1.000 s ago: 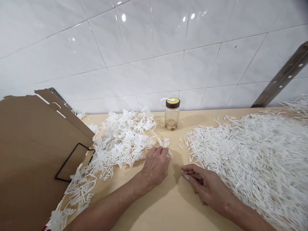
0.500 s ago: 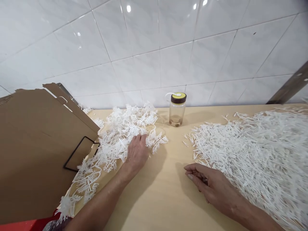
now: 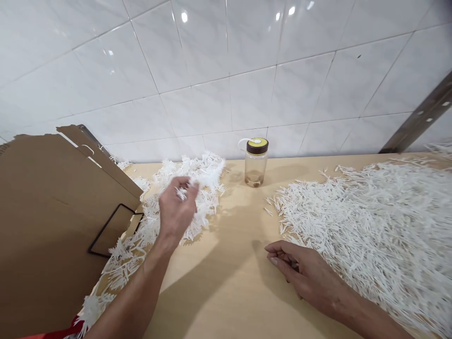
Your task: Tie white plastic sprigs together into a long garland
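Note:
My left hand [image 3: 178,209] is raised over a loose heap of white branched plastic pieces [image 3: 197,174] on the left of the table. Its fingers are curled around a small white branched plastic piece [image 3: 181,193], partly hidden and blurred by motion. My right hand [image 3: 303,270] rests low, palm inward, beside a wide pile of thin white plastic sticks [image 3: 367,212]. Its fingers are loosely bent, with a gap between thumb and forefinger and nothing visible between them.
A clear bottle [image 3: 255,167] with a dark and yellow-green lid stands at the back, near the tiled wall [image 3: 208,103]. A cardboard box [image 3: 63,212] with a black wire handle [image 3: 102,230] flanks the left heap. A metal bar [image 3: 416,115] slants at right.
My left hand has lifted and turned over, moving leftward with a white piece in it. The right hand keeps its pose. The view has shifted slightly.

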Action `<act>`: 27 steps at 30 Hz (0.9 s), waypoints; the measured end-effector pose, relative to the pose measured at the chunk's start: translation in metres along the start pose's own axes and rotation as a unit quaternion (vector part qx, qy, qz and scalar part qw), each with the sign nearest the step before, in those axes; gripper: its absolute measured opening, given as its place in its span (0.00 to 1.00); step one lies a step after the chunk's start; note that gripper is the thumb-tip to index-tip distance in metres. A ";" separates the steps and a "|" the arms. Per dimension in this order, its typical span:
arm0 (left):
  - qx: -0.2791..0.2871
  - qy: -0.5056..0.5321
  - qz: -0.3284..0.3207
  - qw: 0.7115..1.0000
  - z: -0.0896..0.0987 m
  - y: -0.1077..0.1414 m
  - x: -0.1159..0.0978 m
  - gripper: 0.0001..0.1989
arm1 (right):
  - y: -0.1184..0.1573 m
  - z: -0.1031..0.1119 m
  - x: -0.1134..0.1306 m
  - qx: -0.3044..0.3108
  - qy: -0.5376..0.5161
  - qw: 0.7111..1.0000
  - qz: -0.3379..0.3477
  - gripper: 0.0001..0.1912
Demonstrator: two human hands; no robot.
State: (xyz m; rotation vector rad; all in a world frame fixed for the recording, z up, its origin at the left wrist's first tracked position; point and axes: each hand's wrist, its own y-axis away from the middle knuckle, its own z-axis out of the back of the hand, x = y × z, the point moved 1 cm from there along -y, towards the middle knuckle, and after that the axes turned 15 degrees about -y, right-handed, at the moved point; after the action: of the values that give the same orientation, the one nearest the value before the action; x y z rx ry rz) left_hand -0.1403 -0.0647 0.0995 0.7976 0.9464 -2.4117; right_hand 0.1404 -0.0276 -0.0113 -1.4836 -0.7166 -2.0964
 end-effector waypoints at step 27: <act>0.218 -0.177 -0.239 0.930 -0.047 0.042 0.019 0.18 | -0.093 -0.011 0.075 -0.040 0.131 0.976 0.170 0.19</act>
State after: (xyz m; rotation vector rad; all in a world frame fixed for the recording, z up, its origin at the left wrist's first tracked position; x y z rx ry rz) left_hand -0.1141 -0.0627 0.0398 0.2480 0.5029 -3.1144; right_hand 0.0499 0.0296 0.0434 -1.2335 -0.2596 -2.0183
